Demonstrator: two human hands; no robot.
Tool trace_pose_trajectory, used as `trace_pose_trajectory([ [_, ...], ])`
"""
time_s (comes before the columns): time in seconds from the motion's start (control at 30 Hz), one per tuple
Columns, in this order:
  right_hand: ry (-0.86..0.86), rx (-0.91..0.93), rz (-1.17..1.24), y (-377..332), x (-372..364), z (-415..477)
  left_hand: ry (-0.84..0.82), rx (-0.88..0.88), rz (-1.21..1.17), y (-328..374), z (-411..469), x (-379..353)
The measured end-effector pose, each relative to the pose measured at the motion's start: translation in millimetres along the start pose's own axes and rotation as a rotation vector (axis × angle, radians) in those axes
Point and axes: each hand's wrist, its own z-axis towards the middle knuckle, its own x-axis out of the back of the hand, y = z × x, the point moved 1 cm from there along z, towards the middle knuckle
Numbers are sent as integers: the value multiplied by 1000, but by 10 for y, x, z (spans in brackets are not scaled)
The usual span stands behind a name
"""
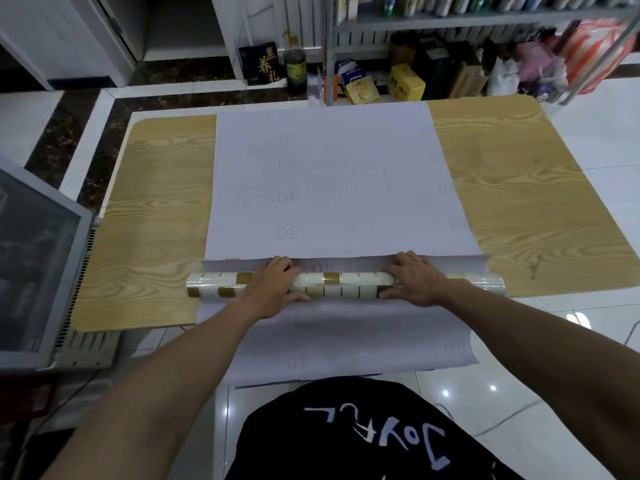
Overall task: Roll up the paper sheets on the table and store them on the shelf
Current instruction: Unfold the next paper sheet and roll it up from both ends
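Note:
A large white paper sheet (332, 181) with faint printed numbers lies flat across the wooden table (540, 216). Near the front edge it is wound into a glossy roll (346, 284) patterned in cream and gold tiles. My left hand (273, 289) lies on the roll left of centre, fingers curled over its top. My right hand (415, 282) lies on it right of centre in the same way. A further stretch of white paper (346, 344) hangs off the front edge toward me. The metal shelf (450, 19) stands behind the table.
A grey appliance (38, 265) stands at the table's left. Boxes, a jar (295, 69) and bags (588, 53) crowd the floor under the shelf. Bare wood shows on both sides of the sheet.

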Motion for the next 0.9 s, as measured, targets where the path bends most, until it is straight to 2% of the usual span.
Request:
trace_pose_trajectory([
  [0.17, 39, 24, 139, -71, -26, -66, -7, 13, -13, 10, -11, 44],
  [0.47, -1, 25, 52, -64, 0, 30, 37, -29, 79, -36, 29, -6],
  [0.57, 30, 9, 161, -80, 47, 9, 43, -25, 108, -68, 38, 12],
  [0.73, 100, 11, 83, -82, 75, 30, 50, -21, 49, -50, 12, -10],
  [0.8, 62, 10, 97, -93, 47, 29, 56, 4, 25, -44, 13, -38],
  [0.9, -29, -15, 135, -126, -33, 28, -32, 35, 36, -58, 49, -35],
])
